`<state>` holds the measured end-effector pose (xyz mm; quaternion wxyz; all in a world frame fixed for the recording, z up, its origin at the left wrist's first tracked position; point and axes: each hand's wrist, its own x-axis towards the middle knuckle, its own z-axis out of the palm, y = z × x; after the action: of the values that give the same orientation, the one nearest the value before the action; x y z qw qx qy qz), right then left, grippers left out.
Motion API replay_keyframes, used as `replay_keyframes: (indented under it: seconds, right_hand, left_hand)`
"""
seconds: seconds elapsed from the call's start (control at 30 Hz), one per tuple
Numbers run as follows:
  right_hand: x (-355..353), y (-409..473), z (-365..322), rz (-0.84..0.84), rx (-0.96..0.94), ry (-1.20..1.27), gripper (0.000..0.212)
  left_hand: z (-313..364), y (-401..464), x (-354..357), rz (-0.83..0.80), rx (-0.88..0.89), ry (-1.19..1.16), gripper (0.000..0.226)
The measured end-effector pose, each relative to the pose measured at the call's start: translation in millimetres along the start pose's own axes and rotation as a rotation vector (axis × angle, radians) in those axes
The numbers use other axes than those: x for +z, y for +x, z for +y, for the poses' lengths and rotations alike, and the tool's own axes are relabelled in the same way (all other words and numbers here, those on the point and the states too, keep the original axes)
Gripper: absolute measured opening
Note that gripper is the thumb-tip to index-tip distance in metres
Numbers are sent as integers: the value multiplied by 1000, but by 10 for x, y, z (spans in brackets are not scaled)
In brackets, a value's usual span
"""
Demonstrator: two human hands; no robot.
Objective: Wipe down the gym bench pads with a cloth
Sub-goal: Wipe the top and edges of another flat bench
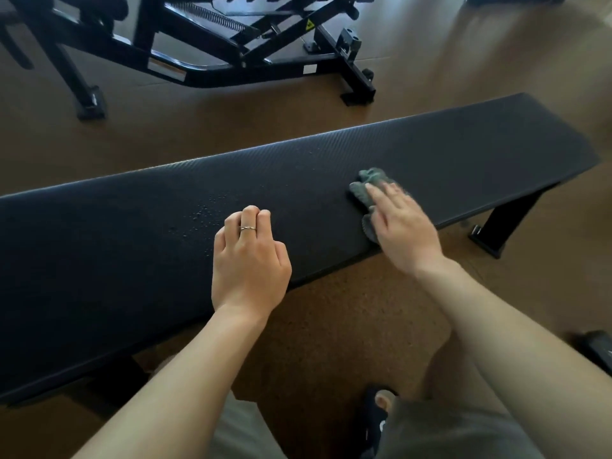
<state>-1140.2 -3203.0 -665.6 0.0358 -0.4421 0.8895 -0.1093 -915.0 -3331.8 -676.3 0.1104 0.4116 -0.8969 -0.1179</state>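
- While the right hand [402, 226] lies flat on the cloth [371, 190], fingers straight and spread, it presses the grey-green rag against the pad [132, 260] near the pad's front edge, toward the right end of the bench.
- The cloth is bunched; part of it shows beyond the fingertips and part is under the palm.
- The left hand [248, 256] rests on the pad near its middle, fingers curled under onto the knuckles and holding nothing; a ring [247, 228] sits on one finger.
- Droplets [208, 210] bead on the pad just left of and beyond the left hand, well apart from the cloth.
- The step in hand looks like the wiping stroke itself: the pad is wetted and the cloth is in contact, so the task seems under way but far from finished.
- The droplets suggest the middle stretch has not yet been wiped; whether the right end is done I cannot tell.
- The next move would likely call for sliding the cloth leftward along the pad with steady downward pressure, and for the left hand to lift clear of that path.
- A risk: the bunched cloth covers little width, so several overlapping passes may be needed.
- Another machine [212, 51] with a black frame stands on the floor [331, 326] behind the bench.
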Motion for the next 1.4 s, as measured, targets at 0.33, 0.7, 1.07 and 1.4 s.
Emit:
replay_keyframes:
  seconds: [0.33, 0.7, 1.07, 1.4]
  right_hand:
    - [240, 156, -1126, -140, -290, 111, 50]
    - [-45, 1395, 514, -46, 102, 1, 54]
    - [424, 1051, -1412, -178, -653, 98, 47]
    - [-118, 1908, 554, -3, 36, 97, 45]
  left_hand:
    - [39, -10, -6, 46, -31, 4, 43]
    - [58, 5, 42, 84, -64, -2, 45]
    - [84, 23, 48, 79, -68, 50, 45]
    - [86, 22, 55, 80, -58, 27, 47]
